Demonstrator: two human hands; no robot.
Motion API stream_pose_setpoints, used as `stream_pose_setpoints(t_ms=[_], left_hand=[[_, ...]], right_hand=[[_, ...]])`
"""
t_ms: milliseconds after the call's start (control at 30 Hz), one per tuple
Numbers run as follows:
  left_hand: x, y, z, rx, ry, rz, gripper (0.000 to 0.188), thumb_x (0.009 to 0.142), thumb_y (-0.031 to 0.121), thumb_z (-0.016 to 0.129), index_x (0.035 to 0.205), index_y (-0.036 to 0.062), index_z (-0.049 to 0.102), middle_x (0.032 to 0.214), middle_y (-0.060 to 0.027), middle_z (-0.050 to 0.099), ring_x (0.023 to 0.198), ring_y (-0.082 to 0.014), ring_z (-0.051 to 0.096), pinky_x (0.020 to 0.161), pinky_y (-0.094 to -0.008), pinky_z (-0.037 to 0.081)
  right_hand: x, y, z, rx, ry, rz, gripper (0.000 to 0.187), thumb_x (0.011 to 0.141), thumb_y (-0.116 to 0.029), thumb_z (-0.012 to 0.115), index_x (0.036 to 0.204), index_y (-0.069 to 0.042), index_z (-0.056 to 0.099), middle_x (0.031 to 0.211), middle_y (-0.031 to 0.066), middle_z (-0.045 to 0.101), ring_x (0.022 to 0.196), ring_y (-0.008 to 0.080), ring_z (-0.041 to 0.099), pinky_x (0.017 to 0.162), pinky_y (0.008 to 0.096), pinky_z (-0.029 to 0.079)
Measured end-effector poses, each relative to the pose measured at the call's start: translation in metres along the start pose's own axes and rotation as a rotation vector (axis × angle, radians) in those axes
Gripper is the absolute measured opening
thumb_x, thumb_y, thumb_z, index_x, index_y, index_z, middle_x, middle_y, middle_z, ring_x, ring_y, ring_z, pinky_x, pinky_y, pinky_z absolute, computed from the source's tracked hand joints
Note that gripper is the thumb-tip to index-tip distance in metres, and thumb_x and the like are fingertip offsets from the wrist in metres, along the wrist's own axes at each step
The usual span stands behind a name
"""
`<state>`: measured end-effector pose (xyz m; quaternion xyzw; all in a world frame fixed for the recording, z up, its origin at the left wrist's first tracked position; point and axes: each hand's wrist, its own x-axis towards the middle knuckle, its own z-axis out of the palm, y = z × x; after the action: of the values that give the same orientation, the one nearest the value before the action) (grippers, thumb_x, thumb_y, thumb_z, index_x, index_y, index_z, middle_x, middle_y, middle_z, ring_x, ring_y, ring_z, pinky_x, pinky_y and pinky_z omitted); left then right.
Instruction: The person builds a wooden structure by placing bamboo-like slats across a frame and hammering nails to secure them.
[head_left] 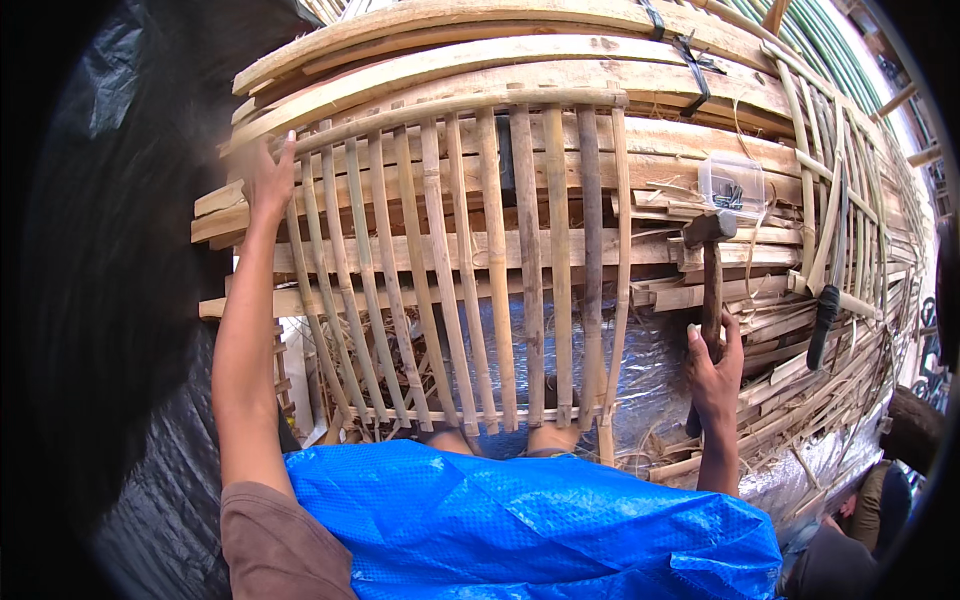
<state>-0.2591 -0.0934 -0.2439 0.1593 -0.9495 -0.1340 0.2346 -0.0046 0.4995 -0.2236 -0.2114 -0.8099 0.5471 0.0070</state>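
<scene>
Clear box: far right on bamboo strips, holding small dark bits, too small to tell.
Left hand: fingers apart, touching bamboo panel.
Right hand: clamped on hammer.

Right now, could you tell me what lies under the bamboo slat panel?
Through the gaps of the bamboo slat panel, stacked bamboo strips show at the top, and silvery sheeting and dry fibres lower down. A blue tarp covers whatever lies below the panel's near edge.
</scene>
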Motion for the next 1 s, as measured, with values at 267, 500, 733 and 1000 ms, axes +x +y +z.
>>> stream_pose_setpoints(t_ms=[267, 500, 733, 1000], left_hand=[[0.007, -0.047, 0.014, -0.597, -0.246, -0.575, 0.062, 0.091, 0.059, 0.063, 0.109, -0.0007, 0.063, 0.106, -0.0119, 0.065, 0.098, -0.0209, 0.059, 0.093, -0.0343, 0.045], [-0.001, -0.03, 0.014, -0.817, -0.206, -0.705, 0.057, 0.087, 0.049, 0.076, 0.105, -0.0038, 0.064, 0.109, -0.0147, 0.066, 0.102, -0.0208, 0.059, 0.094, -0.0378, 0.046], [0.013, -0.072, 0.045, -0.788, -0.131, -0.683, 0.057, 0.082, 0.049, 0.082, 0.097, -0.003, 0.065, 0.102, -0.0166, 0.067, 0.092, -0.022, 0.061, 0.089, -0.0378, 0.048], [0.007, -0.058, 0.051, -0.602, -0.023, -0.574, 0.058, 0.08, 0.054, 0.082, 0.089, 0.0, 0.062, 0.093, -0.013, 0.066, 0.084, -0.0215, 0.058, 0.084, -0.036, 0.049]], right_hand=[[-0.005, -0.003, 0.017, -0.094, 0.055, -0.109, 0.038, 0.096, -0.015, 0.068, 0.125, -0.001, 0.05, 0.086, -0.0002, 0.051, 0.074, 0.0071, 0.045, 0.065, 0.0235, 0.039], [-0.007, 0.0, 0.025, -0.213, 0.046, -0.054, 0.036, 0.094, -0.016, 0.07, 0.12, -0.001, 0.05, 0.089, 0.0026, 0.051, 0.079, 0.0121, 0.047, 0.072, 0.0271, 0.043], [-0.005, 0.004, 0.029, -0.236, 0.045, -0.066, 0.035, 0.093, -0.018, 0.071, 0.117, -0.001, 0.051, 0.084, 0.0015, 0.046, 0.074, 0.0126, 0.044, 0.068, 0.0283, 0.041], [-0.008, 0.005, 0.038, -0.249, 0.066, -0.06, 0.036, 0.094, -0.021, 0.07, 0.117, -0.002, 0.05, 0.083, 0.002, 0.047, 0.075, 0.0133, 0.045, 0.07, 0.0286, 0.042]])
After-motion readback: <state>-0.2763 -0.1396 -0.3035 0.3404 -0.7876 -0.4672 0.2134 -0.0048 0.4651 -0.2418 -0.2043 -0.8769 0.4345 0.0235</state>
